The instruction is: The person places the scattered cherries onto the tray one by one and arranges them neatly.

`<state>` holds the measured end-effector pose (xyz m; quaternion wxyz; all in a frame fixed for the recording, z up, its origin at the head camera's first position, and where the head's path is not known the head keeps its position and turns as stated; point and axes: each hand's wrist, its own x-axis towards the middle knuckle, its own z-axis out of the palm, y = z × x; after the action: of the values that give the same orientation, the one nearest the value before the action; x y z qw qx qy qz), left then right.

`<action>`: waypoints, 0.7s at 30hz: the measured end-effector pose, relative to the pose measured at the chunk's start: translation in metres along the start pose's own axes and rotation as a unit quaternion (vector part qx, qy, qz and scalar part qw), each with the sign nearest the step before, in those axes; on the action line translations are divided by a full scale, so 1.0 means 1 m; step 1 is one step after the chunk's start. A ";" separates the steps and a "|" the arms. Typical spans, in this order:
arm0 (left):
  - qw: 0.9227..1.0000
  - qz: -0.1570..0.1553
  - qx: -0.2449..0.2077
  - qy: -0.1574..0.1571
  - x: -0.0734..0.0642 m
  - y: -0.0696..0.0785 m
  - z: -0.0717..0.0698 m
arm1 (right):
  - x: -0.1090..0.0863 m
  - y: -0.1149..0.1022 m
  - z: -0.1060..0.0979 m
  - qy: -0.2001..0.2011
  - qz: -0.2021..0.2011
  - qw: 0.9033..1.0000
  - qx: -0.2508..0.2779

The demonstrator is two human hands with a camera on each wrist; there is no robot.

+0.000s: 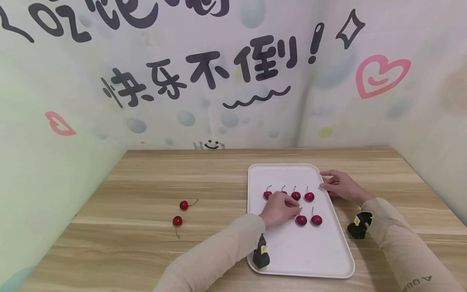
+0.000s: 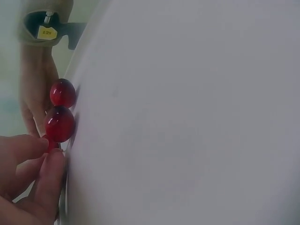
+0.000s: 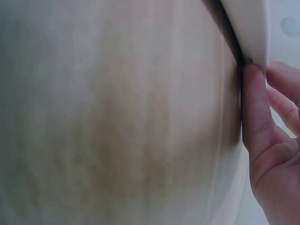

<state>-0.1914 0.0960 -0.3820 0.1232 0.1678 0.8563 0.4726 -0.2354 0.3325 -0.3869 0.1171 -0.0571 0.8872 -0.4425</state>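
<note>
- At the right of centre in the head view, I saw a white, round-cornered rectangular tray point(image 1: 303, 259) on a pale wood-grain tabletop point(image 1: 146, 178).
- On it, I counted glossy red cherries with thin stems point(image 1: 316, 220): four behind, two in front.
- The left hand point(image 1: 278, 209) kept its fingertips narrow beside the left front cherry point(image 1: 300, 220); I couldn't tell whether they gripped anything.
- The right hand point(image 1: 343, 187) touched the tray's right rim, thumb and fingers parted.
- Two further cherries point(image 1: 177, 221) lay left of centre.
</note>
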 end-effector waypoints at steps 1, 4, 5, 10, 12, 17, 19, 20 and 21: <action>1.000 0.003 0.005 -0.001 0.000 0.000 -0.002 | 0.000 0.000 0.000 0.000 0.000 1.000 -0.001; 1.000 0.007 0.012 -0.010 -0.003 0.000 -0.008 | 0.000 0.000 0.001 0.000 -0.001 1.000 0.001; 1.000 0.006 0.015 -0.015 -0.004 0.000 -0.010 | 0.000 0.001 0.001 0.000 -0.003 1.000 0.001; 0.999 0.012 0.035 -0.036 -0.013 -0.005 -0.021 | 0.002 0.002 0.001 0.002 -0.002 1.000 0.001; 0.998 0.022 0.041 -0.040 -0.017 -0.009 -0.026 | 0.002 0.002 0.000 0.003 -0.003 1.000 0.001; 0.997 0.038 0.057 -0.047 -0.026 -0.021 -0.046 | 0.000 0.001 0.000 0.001 -0.004 1.000 -0.007; 0.996 0.038 0.065 -0.048 -0.031 -0.025 -0.057 | 0.000 0.001 0.001 0.001 -0.001 1.000 -0.009; 0.996 0.037 0.069 -0.047 -0.033 -0.026 -0.062 | 0.000 0.001 0.001 0.000 -0.001 1.000 -0.009; 0.995 0.040 0.077 -0.045 -0.035 -0.027 -0.068 | 0.000 0.001 0.001 0.000 -0.002 1.000 -0.009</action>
<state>-0.1890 0.0159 -0.3672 0.1290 0.2320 0.8764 0.4019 -0.2351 0.3322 -0.3879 0.1159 -0.0596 0.8913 -0.4343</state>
